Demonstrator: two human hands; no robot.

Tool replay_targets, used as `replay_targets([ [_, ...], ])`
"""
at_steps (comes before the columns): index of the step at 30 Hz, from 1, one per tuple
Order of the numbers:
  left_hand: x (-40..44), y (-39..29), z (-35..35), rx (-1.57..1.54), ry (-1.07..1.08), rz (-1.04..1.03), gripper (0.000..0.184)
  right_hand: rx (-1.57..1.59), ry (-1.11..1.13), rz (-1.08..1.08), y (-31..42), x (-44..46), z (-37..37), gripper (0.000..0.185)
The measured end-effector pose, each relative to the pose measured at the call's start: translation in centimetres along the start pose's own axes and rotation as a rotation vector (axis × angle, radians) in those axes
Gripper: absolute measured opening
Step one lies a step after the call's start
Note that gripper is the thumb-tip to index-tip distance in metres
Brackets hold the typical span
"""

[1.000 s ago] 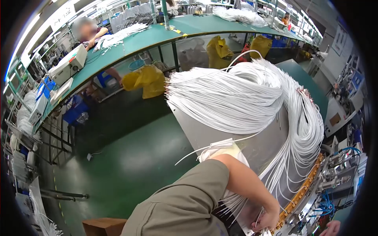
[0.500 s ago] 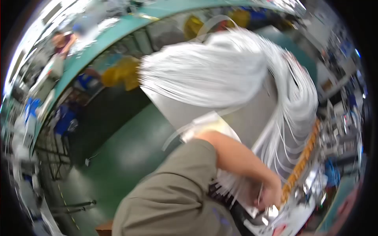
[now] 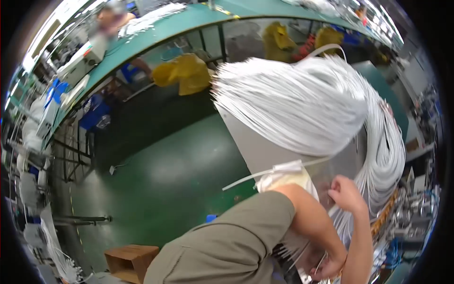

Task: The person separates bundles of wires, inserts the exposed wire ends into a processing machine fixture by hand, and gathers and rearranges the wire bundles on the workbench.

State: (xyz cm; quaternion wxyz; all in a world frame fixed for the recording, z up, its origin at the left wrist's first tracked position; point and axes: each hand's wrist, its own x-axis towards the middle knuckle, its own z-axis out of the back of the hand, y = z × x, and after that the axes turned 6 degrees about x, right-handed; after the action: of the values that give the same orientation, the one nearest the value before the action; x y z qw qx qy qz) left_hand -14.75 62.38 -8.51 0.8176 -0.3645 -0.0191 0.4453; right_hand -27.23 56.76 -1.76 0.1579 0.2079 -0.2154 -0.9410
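A large bundle of white wires lies on a grey metal surface, its cut ends fanned to the left and its other end looping down the right side. My left hand is low in the view, fingers closed on a thin white wire beside more wire ends. Higher up, my right hand is over the metal surface, left of the looped wires. Its fingers are curled together; whatever may be in them is hidden. White and pale yellow paper or cloth sits beside my left forearm.
A long green workbench runs across the back, with a person behind it. Yellow bags are underneath. At bottom left a cardboard box stands on the green floor. Machine parts line the right.
The view has swung, so the wires and metal surface appear farther right and lower. My right hand and forearm now show above the metal surface. The left hand stays low, fingers closed.
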Motion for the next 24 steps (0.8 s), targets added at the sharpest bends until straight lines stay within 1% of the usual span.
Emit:
replay_targets([
  [1, -0.6, -0.1, 0.1, -0.009, -0.017, 0.021, 0.016, 0.057, -0.043, -0.020, 0.8, -0.1, 0.5, 0.016],
  [2, -1.2, -0.2, 0.2, -0.021, -0.035, 0.031, 0.016, 0.228, -0.187, 0.050, 0.8, -0.4, 0.7, 0.014],
  [4, -2.3, -0.5, 0.4, -0.038, -0.076, 0.023, 0.018, 0.330, -0.384, -0.025, 3.6, -1.3, 2.0, 0.015],
  [7, -2.4, -0.8, 0.2, -0.033, -0.092, 0.007, 0.020, 0.129, -0.270, 0.211, -1.9, 0.6, -2.2, 0.013],
  [8, -2.3, -0.9, 0.2, -0.028, -0.092, 0.007, 0.021, 0.183, -0.067, 0.013, -1.1, 0.6, -2.0, 0.011],
  [10, -2.3, -0.7, 0.2, -0.026, -0.099, 0.004, 0.023, 0.444, -0.107, -0.025, -0.3, -0.5, -0.5, 0.010],
  [11, -2.0, -0.7, 0.2, -0.022, -0.104, 0.001, 0.023, 0.463, -0.166, -0.025, 0.6, -2.0, 0.3, 0.010],
  [13, -1.8, -1.2, 0.0, -0.001, -0.097, -0.001, 0.025, 0.497, -0.305, -0.017, 2.8, -5.9, 2.2, 0.010],
  [15, -1.5, -1.5, -0.1, 0.024, -0.088, 0.001, 0.027, 0.369, -0.281, -0.052, 3.5, -10.9, 3.2, 0.010],
  [16, -1.4, -1.7, -0.1, 0.033, -0.093, 0.000, 0.028, 0.373, -0.239, -0.090, 2.7, -13.6, 3.2, 0.010],
  [17, -1.3, -1.8, 0.0, 0.038, -0.099, 0.002, 0.029, 0.352, -0.281, 0.000, -0.7, -16.3, 1.7, 0.007],
  [18, -1.2, -1.8, 0.0, 0.038, -0.105, 0.007, 0.030, 0.464, -0.276, -0.090, -1.0, -18.5, 1.0, 0.006],
  [19, -1.3, -1.9, 0.1, 0.043, -0.112, 0.012, 0.030, 0.224, -0.198, -0.092, 1.7, -19.5, 3.2, 0.020],
  [20, -1.0, -2.0, 0.1, 0.042, -0.115, 0.014, 0.031, 0.322, -0.198, -0.143, 0.3, -21.7, 2.1, 0.021],
  [21, -0.5, -2.1, 0.1, 0.046, -0.117, 0.009, 0.032, 0.376, -0.187, -0.314, 0.9, -23.5, 1.7, 0.021],
  [22, -0.2, -2.2, 0.1, 0.043, -0.123, 0.005, 0.033, 0.519, -0.292, -0.362, -1.8, -24.9, -1.0, 0.025],
  [23, 0.2, -2.2, 0.1, 0.043, -0.132, 0.001, 0.034, 0.539, -0.284, -0.359, -3.9, -26.0, -3.1, 0.026],
  [24, 0.4, -2.3, 0.0, 0.040, -0.143, -0.002, 0.035, 0.558, -0.274, -0.356, -4.0, -25.9, -4.0, 0.027],
])
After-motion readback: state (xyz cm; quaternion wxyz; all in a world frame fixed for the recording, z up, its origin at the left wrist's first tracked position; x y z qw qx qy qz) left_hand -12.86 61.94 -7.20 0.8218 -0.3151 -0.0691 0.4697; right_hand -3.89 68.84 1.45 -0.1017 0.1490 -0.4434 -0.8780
